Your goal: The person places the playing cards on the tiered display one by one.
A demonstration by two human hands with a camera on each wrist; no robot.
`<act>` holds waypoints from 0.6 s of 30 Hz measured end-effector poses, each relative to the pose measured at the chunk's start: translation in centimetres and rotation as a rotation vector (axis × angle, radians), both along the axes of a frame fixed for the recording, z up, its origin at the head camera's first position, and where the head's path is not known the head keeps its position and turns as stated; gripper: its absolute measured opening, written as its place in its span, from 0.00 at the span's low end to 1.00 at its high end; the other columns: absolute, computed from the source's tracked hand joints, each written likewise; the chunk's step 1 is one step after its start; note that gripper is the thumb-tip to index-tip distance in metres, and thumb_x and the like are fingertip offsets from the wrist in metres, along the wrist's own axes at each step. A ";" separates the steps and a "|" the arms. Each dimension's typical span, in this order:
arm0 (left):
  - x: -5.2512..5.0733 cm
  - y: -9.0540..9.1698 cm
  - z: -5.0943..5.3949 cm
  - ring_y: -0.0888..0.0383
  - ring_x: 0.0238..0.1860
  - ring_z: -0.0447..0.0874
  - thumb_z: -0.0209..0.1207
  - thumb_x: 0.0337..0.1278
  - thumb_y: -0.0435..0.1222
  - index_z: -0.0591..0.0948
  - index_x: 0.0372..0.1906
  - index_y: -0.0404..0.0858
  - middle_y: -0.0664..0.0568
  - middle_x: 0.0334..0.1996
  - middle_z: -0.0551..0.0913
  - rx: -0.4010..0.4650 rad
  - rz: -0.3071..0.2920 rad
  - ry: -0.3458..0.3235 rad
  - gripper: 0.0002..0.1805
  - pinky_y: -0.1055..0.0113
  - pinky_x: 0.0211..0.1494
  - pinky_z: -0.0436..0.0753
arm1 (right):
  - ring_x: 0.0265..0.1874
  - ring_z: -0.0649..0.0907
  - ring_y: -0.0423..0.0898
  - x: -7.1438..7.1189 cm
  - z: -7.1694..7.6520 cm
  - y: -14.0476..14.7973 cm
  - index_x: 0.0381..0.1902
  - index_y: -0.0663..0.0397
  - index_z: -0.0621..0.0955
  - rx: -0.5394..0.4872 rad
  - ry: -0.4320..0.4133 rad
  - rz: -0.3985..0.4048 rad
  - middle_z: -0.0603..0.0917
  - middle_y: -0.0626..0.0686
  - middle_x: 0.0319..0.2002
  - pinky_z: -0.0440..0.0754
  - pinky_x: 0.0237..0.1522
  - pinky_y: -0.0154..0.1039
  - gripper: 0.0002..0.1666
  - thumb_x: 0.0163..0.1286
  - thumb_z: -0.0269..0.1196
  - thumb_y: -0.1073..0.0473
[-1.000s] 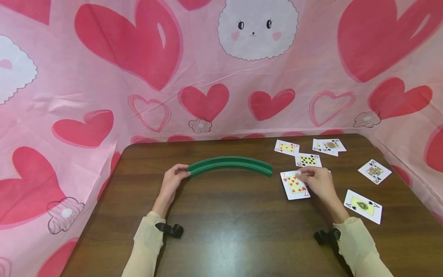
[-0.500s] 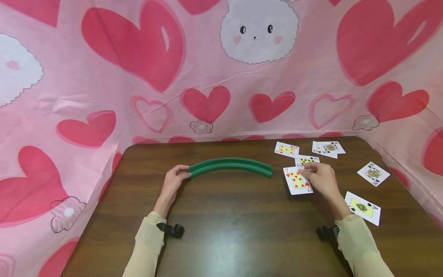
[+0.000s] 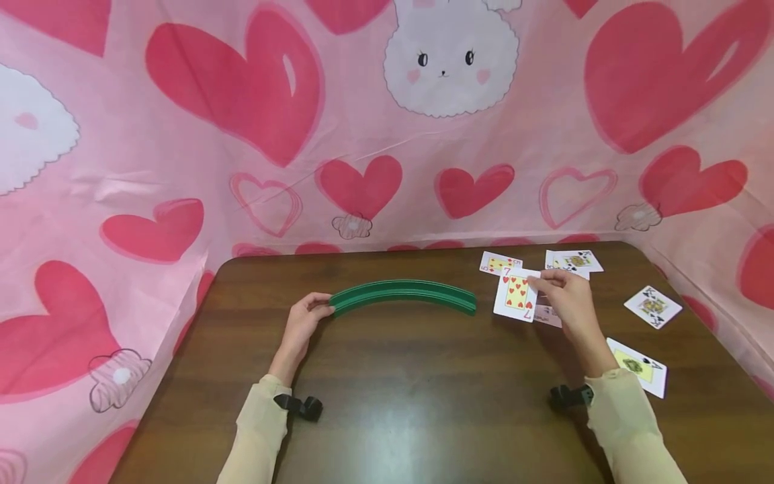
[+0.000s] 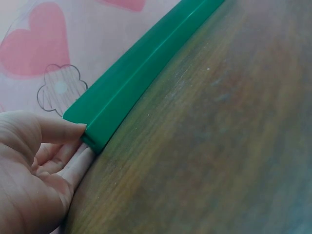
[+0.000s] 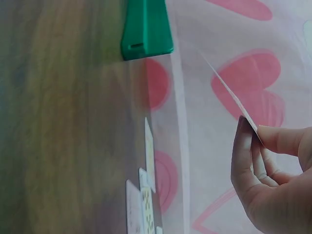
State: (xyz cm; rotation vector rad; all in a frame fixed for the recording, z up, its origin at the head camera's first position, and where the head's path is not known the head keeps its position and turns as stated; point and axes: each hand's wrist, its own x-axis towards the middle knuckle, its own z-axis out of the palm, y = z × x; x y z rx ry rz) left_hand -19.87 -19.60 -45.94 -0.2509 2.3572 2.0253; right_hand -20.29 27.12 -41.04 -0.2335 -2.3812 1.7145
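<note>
A curved green card rack (image 3: 404, 289) stands on the wooden table, its left end pinched by my left hand (image 3: 300, 328). In the left wrist view, thumb and fingers of that hand (image 4: 41, 170) grip the end of the rack (image 4: 122, 87). My right hand (image 3: 568, 312) pinches the seven of hearts (image 3: 516, 296) by its right edge, right of the rack. The right wrist view shows this card (image 5: 239, 103) edge-on between thumb and fingers of the hand (image 5: 273, 170), raised off the table, with the rack's other end (image 5: 147, 29) beyond.
Behind the held card lies a five of diamonds (image 3: 491, 263); another card (image 3: 549, 317) is partly hidden below my right hand. Overlapping cards with a king (image 3: 577, 259) lie at the back, another king (image 3: 653, 307) and an ace (image 3: 650, 370) at the right. A pink heart-patterned cloth (image 3: 363, 128) hangs behind.
My right hand has lifted the seven of hearts up from near the table and turned it more upright. The card below it has come into view. My left hand keeps its hold on the rack.
</note>
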 end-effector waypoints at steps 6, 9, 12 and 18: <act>0.3 0.0 -0.2 0.57 0.42 0.73 0.60 0.48 0.34 0.78 0.42 0.37 0.47 0.43 0.78 0.003 0.012 -0.004 0.14 0.66 0.46 0.69 | 0.23 0.82 0.44 -4.1 -5.7 2.7 0.40 0.61 0.76 -0.069 0.052 0.002 0.83 0.51 0.28 0.78 0.23 0.34 0.26 0.50 0.67 0.48; 0.1 0.0 -0.2 0.57 0.42 0.73 0.60 0.48 0.33 0.78 0.42 0.37 0.47 0.43 0.77 0.003 0.015 -0.003 0.13 0.66 0.46 0.70 | 0.22 0.82 0.46 -5.4 -7.0 2.8 0.40 0.61 0.76 -0.081 0.101 -0.030 0.83 0.53 0.28 0.78 0.23 0.36 0.27 0.48 0.68 0.47; 0.0 0.1 -0.3 0.57 0.41 0.74 0.60 0.48 0.33 0.78 0.42 0.37 0.47 0.42 0.78 0.004 0.017 0.002 0.13 0.67 0.45 0.70 | 0.21 0.81 0.46 -6.0 -7.0 2.4 0.38 0.62 0.76 -0.109 0.131 -0.055 0.82 0.55 0.27 0.78 0.22 0.37 0.28 0.47 0.68 0.47; -0.1 0.1 -0.2 0.58 0.40 0.74 0.59 0.48 0.33 0.78 0.42 0.35 0.46 0.41 0.78 0.010 0.022 0.019 0.13 0.67 0.45 0.70 | 0.23 0.81 0.46 -6.9 -6.7 1.4 0.38 0.62 0.78 -0.166 0.158 -0.067 0.82 0.56 0.29 0.78 0.23 0.35 0.27 0.46 0.69 0.48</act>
